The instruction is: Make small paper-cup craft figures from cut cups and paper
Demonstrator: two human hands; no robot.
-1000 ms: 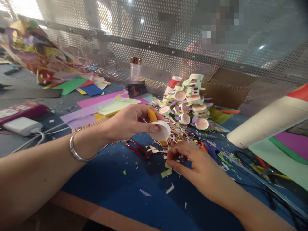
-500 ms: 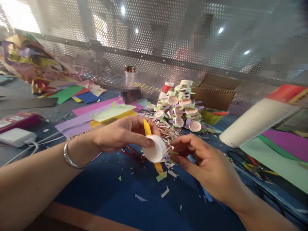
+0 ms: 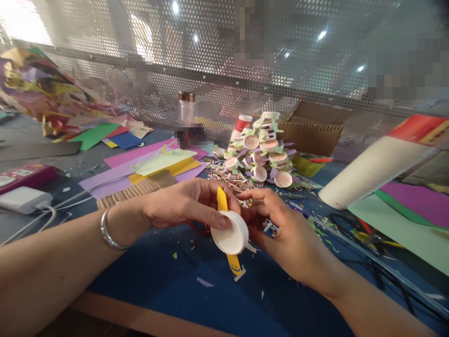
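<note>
My left hand (image 3: 191, 203) pinches a shallow white round cap (image 3: 232, 239) with a raised rim, its thumb over the near face. A yellow paper strip (image 3: 234, 266) runs behind the cap and sticks out above and below; a small smiling face is drawn on its lower end. At the cap's right edge, the bent fingers of my right hand (image 3: 284, 238) reach the rim. Their tips are partly hidden behind it, so I cannot tell how firmly they grip. Beyond both hands stands a heap of similar white round pieces (image 3: 259, 159) with red patterns and green and purple paper tabs.
Paper scraps (image 3: 205, 282) litter the blue tabletop (image 3: 168, 290). Coloured sheets (image 3: 112, 175) and a white charger (image 3: 26, 200) lie left. A long white tube (image 3: 368, 173) and black cables (image 3: 386, 271) are at right. A cardboard box (image 3: 312, 131) stands before a perforated metal screen (image 3: 217, 51).
My right hand has moved left, up to the cap's edge. The cap and yellow strip sit slightly lower and further right in view, still in my left hand.
</note>
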